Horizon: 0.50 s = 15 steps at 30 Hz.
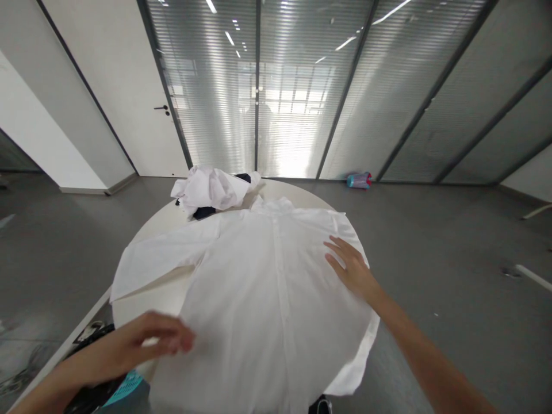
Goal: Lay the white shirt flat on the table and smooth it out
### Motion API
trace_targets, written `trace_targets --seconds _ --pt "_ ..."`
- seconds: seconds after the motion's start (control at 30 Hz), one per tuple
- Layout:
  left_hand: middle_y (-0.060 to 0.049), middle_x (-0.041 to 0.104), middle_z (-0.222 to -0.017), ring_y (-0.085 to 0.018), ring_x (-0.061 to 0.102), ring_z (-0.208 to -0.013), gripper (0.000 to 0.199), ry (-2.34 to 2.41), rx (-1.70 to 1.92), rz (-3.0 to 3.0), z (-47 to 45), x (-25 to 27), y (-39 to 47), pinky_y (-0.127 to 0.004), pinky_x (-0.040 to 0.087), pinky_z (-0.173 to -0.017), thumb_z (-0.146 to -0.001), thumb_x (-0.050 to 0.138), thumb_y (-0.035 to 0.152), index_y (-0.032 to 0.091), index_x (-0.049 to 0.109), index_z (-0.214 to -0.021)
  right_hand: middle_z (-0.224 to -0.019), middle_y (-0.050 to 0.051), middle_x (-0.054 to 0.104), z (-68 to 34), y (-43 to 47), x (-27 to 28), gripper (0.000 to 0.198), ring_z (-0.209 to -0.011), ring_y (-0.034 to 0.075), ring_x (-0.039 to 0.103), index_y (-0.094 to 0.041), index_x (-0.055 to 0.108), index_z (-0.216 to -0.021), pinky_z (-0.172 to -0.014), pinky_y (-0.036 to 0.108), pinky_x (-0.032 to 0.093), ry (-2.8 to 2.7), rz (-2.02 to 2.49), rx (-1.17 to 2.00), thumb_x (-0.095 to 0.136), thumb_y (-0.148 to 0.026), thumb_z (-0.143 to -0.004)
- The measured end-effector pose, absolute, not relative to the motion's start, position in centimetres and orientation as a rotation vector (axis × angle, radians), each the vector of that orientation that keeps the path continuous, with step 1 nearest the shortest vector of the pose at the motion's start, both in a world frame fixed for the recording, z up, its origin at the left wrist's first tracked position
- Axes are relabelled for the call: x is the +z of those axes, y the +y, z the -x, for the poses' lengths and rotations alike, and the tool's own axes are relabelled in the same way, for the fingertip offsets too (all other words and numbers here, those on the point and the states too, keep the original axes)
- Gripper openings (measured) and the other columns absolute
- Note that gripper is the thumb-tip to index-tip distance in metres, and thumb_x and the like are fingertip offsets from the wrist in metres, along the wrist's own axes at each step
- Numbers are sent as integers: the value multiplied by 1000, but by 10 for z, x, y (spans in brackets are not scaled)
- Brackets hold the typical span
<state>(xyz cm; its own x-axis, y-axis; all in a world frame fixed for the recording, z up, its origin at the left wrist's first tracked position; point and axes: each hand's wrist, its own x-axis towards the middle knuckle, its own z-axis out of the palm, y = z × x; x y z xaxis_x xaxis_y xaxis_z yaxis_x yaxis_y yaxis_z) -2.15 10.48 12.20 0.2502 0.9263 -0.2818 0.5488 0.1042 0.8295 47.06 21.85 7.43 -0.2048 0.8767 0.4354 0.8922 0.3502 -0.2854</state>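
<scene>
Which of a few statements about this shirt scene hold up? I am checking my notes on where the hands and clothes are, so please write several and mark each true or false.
1. The right hand lies flat on the white shirt. True.
2. The shirt is folded into a small square. False: it is spread out open over the round table.
3. The left hand is at the shirt's near left edge. True.
4. The crumpled clothes pile sits on the floor. False: it lies at the table's far side.
5. One sleeve stretches out to the left. True.
</scene>
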Motion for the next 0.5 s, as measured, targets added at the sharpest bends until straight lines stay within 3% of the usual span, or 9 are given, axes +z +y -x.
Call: trace_targets --seconds 0.1,0.23,0.5 --pt "-6 72 -120 -24 66 -108 40 1190 394 -2039 -31 137 216 -32 51 -94 -94 49 46 23 73 -117 -154 13 43 -438 298 81 57 -144 34 35 -18 54 -143 -117 54 31 -2120 1655 25 33 -53 -102" --pt "-14 62 -136 -26 57 -126 46 1370 520 -2442 -78 105 343 -38 39 -111 -99 35 30 9 64 -128 -160 14 31 -411 368 68 63 -147 39 25 -20 44 -150 -115 63 23 -2150 1843 84 29 -58 -102" --pt "-15 39 -156 -30 35 -145 65 1417 368 -2720 -43 42 399 -46 28 -120 -98 40 52 13 45 -149 -165 6 20 -411 393 40 68 -151 33 18 -30 29 -157 -120 57 15 -2273 2014 40 26 -64 -99"
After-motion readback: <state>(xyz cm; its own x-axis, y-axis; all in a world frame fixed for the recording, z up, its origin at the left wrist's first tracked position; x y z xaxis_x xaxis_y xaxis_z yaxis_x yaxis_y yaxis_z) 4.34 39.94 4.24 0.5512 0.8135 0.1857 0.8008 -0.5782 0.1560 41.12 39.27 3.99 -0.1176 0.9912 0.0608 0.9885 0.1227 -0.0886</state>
